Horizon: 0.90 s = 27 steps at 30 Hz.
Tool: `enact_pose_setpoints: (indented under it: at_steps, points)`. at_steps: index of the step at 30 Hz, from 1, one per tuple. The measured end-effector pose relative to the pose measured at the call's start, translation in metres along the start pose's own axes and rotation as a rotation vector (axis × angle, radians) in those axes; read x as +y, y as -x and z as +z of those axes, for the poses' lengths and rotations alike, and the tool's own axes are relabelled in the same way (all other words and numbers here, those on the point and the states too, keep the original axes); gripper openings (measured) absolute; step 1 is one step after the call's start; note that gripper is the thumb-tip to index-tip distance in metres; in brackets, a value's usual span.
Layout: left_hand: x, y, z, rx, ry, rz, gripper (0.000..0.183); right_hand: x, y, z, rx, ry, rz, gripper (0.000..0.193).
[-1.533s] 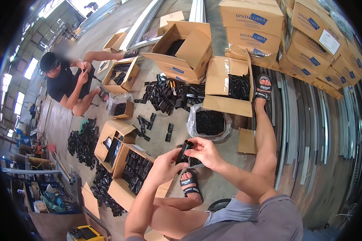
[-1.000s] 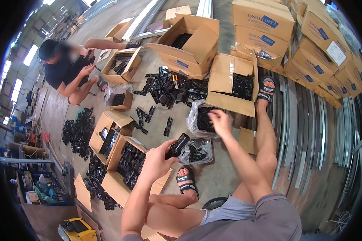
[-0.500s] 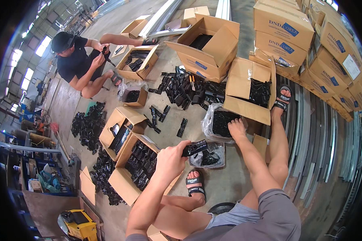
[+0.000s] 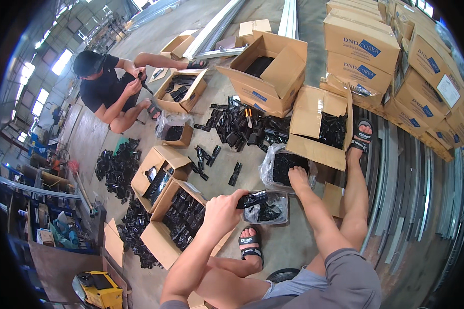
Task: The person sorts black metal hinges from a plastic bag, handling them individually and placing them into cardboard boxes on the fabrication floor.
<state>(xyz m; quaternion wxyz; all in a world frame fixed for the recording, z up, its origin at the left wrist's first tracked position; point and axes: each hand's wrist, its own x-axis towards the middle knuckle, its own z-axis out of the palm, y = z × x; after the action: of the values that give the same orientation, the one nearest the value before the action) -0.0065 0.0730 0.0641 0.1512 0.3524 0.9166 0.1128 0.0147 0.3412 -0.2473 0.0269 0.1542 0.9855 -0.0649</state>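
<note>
My left hand [image 4: 222,210] grips a glossy black bracket-like part [image 4: 252,199], holding it up over a clear-bag-lined tub of black pieces [image 4: 276,212]. To the right of it, my right hand [image 4: 299,180] dips into a second plastic-lined box [image 4: 279,166] full of small black pieces. Its fingers are bunched together at the tips, and what they pinch is too small to make out. An open carton [image 4: 157,242] beside my left forearm holds rows of similar black parts. Several loose black parts, among them one single part [image 4: 235,174], lie on the floor ahead.
Across from me, a seated person [image 4: 105,85] handles a dark part beside an open carton [image 4: 193,98]. Heaps of black parts [image 4: 119,170] lie at left and centre. Stacked cartons [image 4: 363,44] and long metal profiles [image 4: 392,195] stand and lie at right; a yellow case [image 4: 105,293] sits lower left.
The fingers of my right hand have drawn together among the small pieces. My left hand still holds the black part, slightly lower. The whole view has shifted a little.
</note>
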Motion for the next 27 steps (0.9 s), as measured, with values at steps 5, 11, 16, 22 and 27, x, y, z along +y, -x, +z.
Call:
enact_pose_setpoints:
  at_steps: [5, 11, 16, 22, 27]
  points:
    - [0.003, -0.002, -0.002, 0.008, -0.023, 0.018, 0.051, -0.003, 0.001, -0.001, 0.107, -0.205, 0.078, 0.014]
    - [-0.004, -0.005, 0.007, 0.019, -0.073, 0.010, 0.052, -0.016, 0.003, -0.081, -0.036, -1.223, 0.147, 0.013]
    - [0.004, -0.007, 0.008, 0.036, -0.122, 0.010, 0.051, -0.047, 0.065, -0.240, -0.304, -1.392, -0.054, 0.015]
    - [0.012, -0.006, 0.017, 0.068, -0.169, 0.067, 0.048, -0.079, 0.088, -0.272, -0.395, -1.162, -0.047, 0.016]
    - [0.017, 0.001, 0.019, 0.127, -0.185, 0.097, 0.045, -0.090, 0.102, -0.284, -0.248, -0.970, -0.049, 0.018]
